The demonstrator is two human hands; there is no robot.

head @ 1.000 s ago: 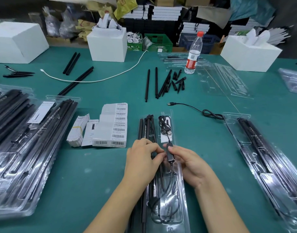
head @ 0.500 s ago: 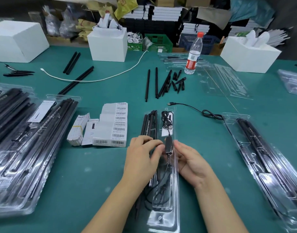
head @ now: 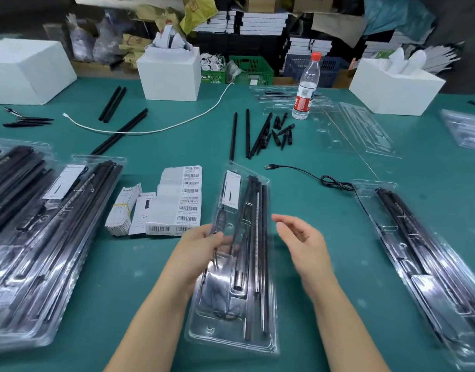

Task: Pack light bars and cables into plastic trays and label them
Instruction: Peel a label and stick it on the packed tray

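Now, step in hand: judged from the layout, the filled pack is ready to be labelled, then set aside with the finished ones.
Clear plastic tray (head: 232,304): at the middle of the desk's near edge, raised and tilted; it holds long black light bars (head: 258,251) along its right side, a coiled black cable (head: 220,299) in its lower left pocket and a white paper card (head: 231,190) at its far end.
Left hand (head: 201,247): fingers curled on the tray's left rim about halfway up, carrying it alone.
Right hand (head: 302,241): just beside the tray's right rim, not touching, fingers apart and loosely bent, holding nothing.
Doing it well: bring the free hand under the right rim, since a long, flexible tray held by one edge may twist and spill the bars; keep it level, then check that bars and cable sit in their pockets.
White barcode label sheets (head: 181,202): flat on the green desk (head: 139,285), just left of the tray's far end, an easy reach for the left hand.
Stacks of packed clear trays (head: 43,237): along the desk's left edge.
Another filled clear tray (head: 429,259): towards the right edge.
Loose black bars and short tips (head: 260,132): past the tray, mid-desk.
Clear plastic water bottle with red cap (head: 306,87): near the far edge.
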